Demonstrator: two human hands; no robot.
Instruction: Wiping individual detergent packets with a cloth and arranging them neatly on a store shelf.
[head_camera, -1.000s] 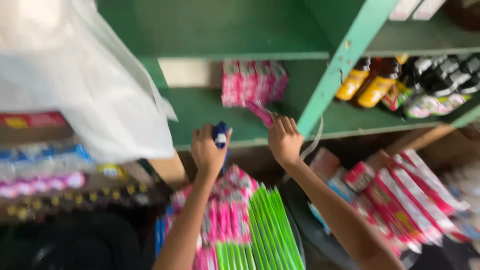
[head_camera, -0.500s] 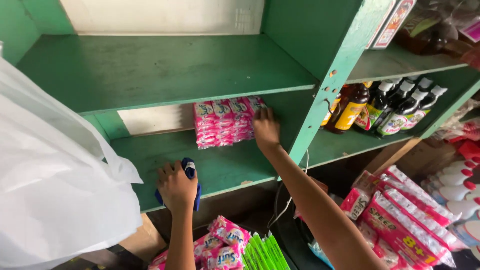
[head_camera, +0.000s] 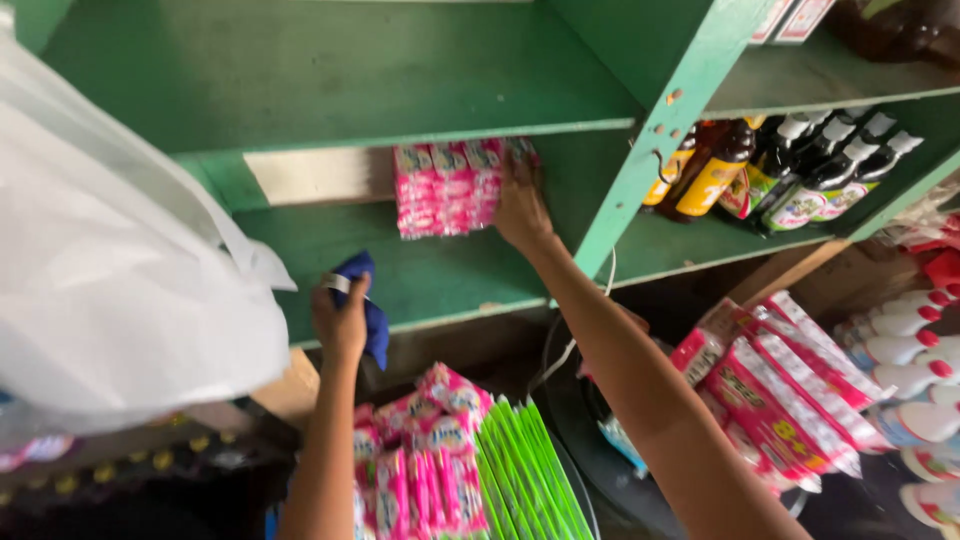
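My left hand (head_camera: 343, 318) grips a dark blue cloth (head_camera: 366, 305) at the front edge of the green wooden shelf (head_camera: 440, 275). My right hand (head_camera: 520, 208) reaches deeper into the same shelf and presses against the right side of a stack of pink sachet packs (head_camera: 450, 187) standing at the shelf's back. The fingers rest on the stack; whether they grip it I cannot tell.
A white plastic bag (head_camera: 120, 270) hangs at the left. Dark sauce bottles (head_camera: 790, 170) stand on the shelf to the right of the green post (head_camera: 650, 150). Below lie more pink sachets (head_camera: 420, 450), green packs (head_camera: 530, 470) and red-and-white packets (head_camera: 780, 390).
My right hand has gone further into the shelf, onto the pink stack. My left hand with the blue cloth stays at the shelf's front edge. The view has tilted upward.
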